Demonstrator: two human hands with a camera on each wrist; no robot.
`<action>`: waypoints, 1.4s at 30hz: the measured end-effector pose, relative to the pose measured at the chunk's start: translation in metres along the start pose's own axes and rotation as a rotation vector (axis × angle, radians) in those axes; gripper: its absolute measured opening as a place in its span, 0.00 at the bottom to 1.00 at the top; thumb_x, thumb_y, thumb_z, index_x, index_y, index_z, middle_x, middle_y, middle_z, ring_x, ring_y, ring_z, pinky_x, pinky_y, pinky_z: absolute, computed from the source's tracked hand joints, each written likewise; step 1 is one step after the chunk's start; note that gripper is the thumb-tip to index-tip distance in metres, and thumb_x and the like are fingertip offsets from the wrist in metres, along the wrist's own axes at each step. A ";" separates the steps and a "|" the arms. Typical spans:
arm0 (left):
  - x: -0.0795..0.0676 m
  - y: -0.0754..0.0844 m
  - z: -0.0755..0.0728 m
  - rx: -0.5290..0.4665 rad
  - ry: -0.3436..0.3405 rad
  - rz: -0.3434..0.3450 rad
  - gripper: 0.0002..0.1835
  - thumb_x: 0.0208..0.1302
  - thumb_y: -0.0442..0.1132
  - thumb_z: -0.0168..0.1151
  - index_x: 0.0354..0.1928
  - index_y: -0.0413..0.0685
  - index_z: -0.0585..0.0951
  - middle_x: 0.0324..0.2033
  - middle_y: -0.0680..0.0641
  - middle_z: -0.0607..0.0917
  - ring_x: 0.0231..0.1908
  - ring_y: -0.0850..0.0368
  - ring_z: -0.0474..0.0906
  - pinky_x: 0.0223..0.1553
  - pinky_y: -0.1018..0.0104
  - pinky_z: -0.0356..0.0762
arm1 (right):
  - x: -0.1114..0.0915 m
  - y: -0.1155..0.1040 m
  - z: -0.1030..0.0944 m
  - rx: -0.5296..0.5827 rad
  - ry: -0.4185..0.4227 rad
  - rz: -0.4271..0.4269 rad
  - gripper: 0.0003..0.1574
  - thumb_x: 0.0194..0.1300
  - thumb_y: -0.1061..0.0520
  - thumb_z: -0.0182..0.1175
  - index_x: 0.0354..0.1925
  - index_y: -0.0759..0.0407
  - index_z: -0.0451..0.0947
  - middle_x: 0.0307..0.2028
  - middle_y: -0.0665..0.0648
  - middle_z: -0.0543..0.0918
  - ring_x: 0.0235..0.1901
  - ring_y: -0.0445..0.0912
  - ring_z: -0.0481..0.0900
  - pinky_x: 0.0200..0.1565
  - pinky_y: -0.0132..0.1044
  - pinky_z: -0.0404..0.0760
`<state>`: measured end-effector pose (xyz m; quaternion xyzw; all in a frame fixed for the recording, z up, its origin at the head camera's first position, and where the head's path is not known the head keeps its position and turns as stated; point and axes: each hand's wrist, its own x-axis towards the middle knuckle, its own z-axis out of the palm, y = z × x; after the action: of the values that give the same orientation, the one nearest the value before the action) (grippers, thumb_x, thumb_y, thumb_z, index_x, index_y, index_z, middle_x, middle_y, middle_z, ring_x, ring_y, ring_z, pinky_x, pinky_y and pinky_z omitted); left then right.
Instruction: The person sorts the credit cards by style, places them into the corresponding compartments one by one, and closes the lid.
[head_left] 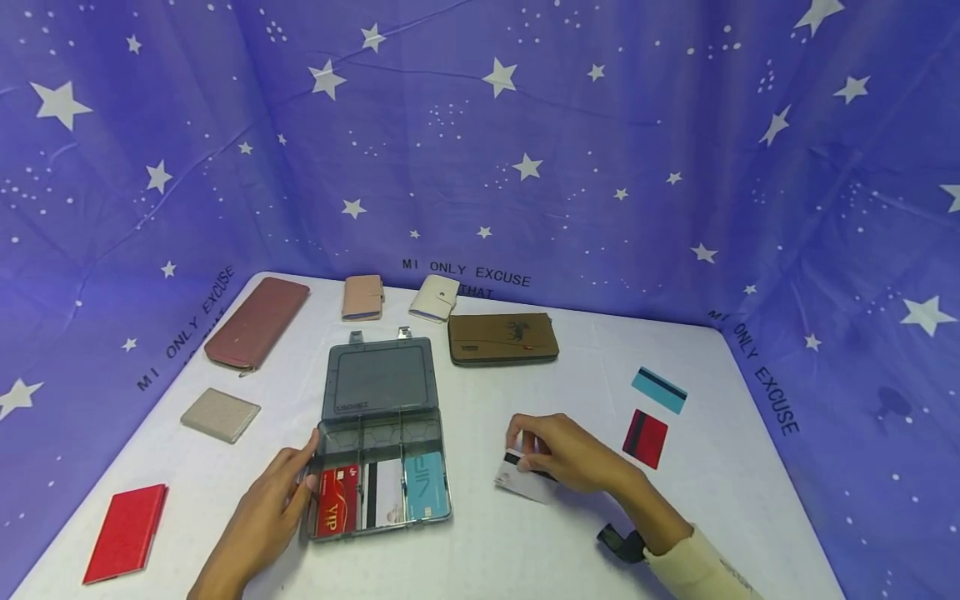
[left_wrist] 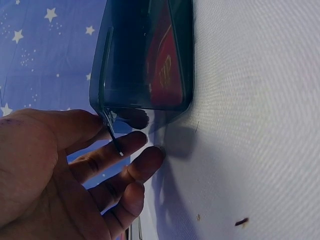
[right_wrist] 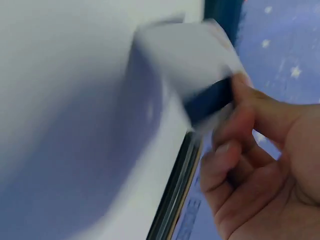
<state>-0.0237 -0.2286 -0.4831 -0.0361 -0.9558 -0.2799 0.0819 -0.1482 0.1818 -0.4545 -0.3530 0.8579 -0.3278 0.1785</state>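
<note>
In the head view a dark see-through plastic box (head_left: pixel 378 379) lies with its lid folded back. In its front compartments are a red VIP card (head_left: pixel 339 500), a white card with a black stripe (head_left: pixel 385 496) and a blue VIP card (head_left: pixel 425 487). My left hand (head_left: pixel 266 504) holds the box's left edge, thumb and forefinger against it; the left wrist view shows the other fingers (left_wrist: pixel 150 162) loosely bent beside the wall. Right of the box, my right hand (head_left: pixel 566 450) pinches another white card (head_left: pixel 525 485) with a black stripe, tilted just above the table and blurred in the right wrist view.
A blue card (head_left: pixel 660 390) and a red card (head_left: pixel 645 439) lie at the right. Behind the box are a brown wallet (head_left: pixel 502 337), a white card holder (head_left: pixel 435 297) and a pink one (head_left: pixel 363 297). A maroon wallet (head_left: pixel 258 323), beige holder (head_left: pixel 221 415) and red holder (head_left: pixel 126 533) lie left.
</note>
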 end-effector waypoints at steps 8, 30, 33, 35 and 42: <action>-0.001 0.000 0.000 0.002 0.012 0.010 0.33 0.67 0.32 0.63 0.73 0.48 0.67 0.48 0.51 0.81 0.35 0.66 0.68 0.37 0.63 0.70 | 0.038 -0.050 0.035 0.283 0.107 -0.097 0.20 0.68 0.57 0.63 0.57 0.44 0.81 0.27 0.51 0.83 0.20 0.53 0.81 0.23 0.32 0.78; 0.001 -0.001 0.000 -0.024 -0.003 -0.008 0.33 0.68 0.33 0.61 0.74 0.49 0.66 0.50 0.50 0.80 0.36 0.64 0.70 0.38 0.63 0.72 | 0.095 -0.098 0.109 -0.424 0.447 -0.222 0.17 0.62 0.45 0.69 0.50 0.42 0.87 0.39 0.43 0.86 0.33 0.35 0.69 0.29 0.19 0.67; 0.000 -0.002 0.000 -0.026 0.010 0.010 0.33 0.68 0.32 0.62 0.74 0.49 0.66 0.48 0.50 0.80 0.33 0.67 0.68 0.36 0.65 0.69 | 0.095 -0.098 0.110 -0.587 0.375 -0.195 0.14 0.65 0.40 0.66 0.45 0.40 0.89 0.40 0.45 0.80 0.38 0.39 0.66 0.31 0.23 0.68; 0.000 -0.002 0.000 -0.026 0.011 0.013 0.33 0.67 0.32 0.62 0.74 0.49 0.66 0.48 0.51 0.80 0.33 0.68 0.67 0.36 0.66 0.68 | 0.094 -0.097 0.110 -0.657 0.337 -0.196 0.15 0.68 0.38 0.61 0.42 0.39 0.90 0.42 0.47 0.77 0.40 0.41 0.65 0.34 0.28 0.68; 0.000 -0.003 0.000 -0.029 0.004 0.006 0.33 0.68 0.33 0.62 0.74 0.49 0.66 0.48 0.51 0.80 0.32 0.69 0.67 0.35 0.67 0.68 | 0.085 -0.093 0.102 -0.556 0.182 -0.140 0.26 0.70 0.28 0.50 0.49 0.37 0.86 0.57 0.52 0.74 0.54 0.45 0.66 0.50 0.41 0.72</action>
<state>-0.0243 -0.2310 -0.4845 -0.0397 -0.9515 -0.2934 0.0840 -0.1061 0.0264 -0.4700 -0.4159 0.9008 -0.1219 -0.0256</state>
